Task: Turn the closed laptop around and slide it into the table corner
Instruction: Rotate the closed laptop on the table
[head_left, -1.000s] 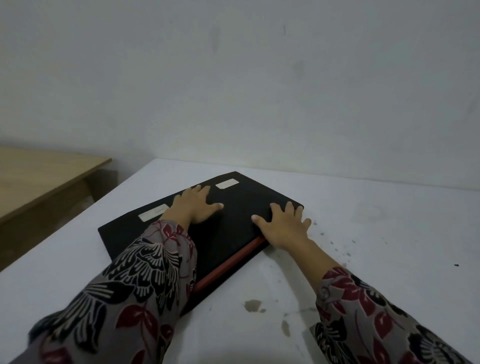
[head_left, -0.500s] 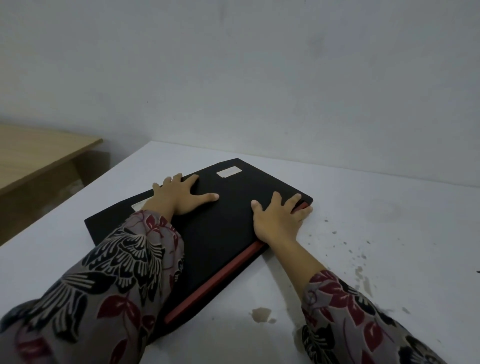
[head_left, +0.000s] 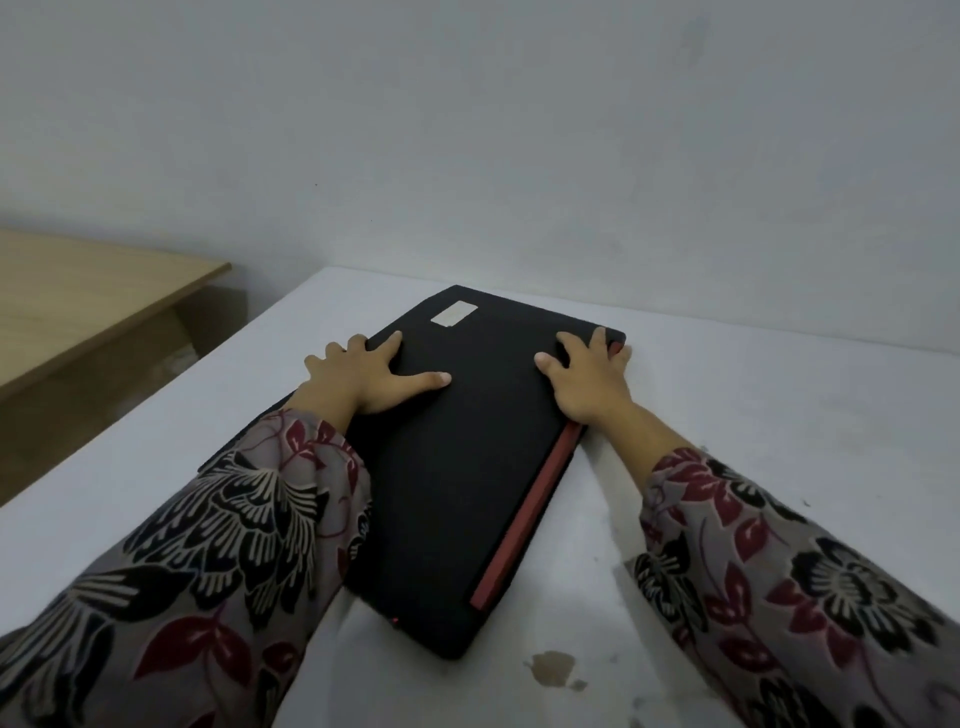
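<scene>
Closed black laptop (head_left: 457, 457) on white table (head_left: 779, 415).
Left hand (head_left: 363, 379) and right hand (head_left: 587, 379) lay flat, fingers spread, pressing the lid; neither gripped it.

One laptop (head_left: 457, 467), two hands, left (head_left: 363, 379) and right (head_left: 587, 379), two tables, white (head_left: 779, 415) and wooden (head_left: 78, 296), one pale sticker (head_left: 453, 314) in view, and perhaps two brown stains (head_left: 553, 667).

I see both arms reaching forward in floral-print sleeves, the left hand (head_left: 363, 379) lying palm-down with fingers spread and thumb angled out to the right, the right hand (head_left: 584, 382) likewise flat and palm-down, fingers splayed forward, thumb pointing left, wrists roughly level and well apart.
</scene>
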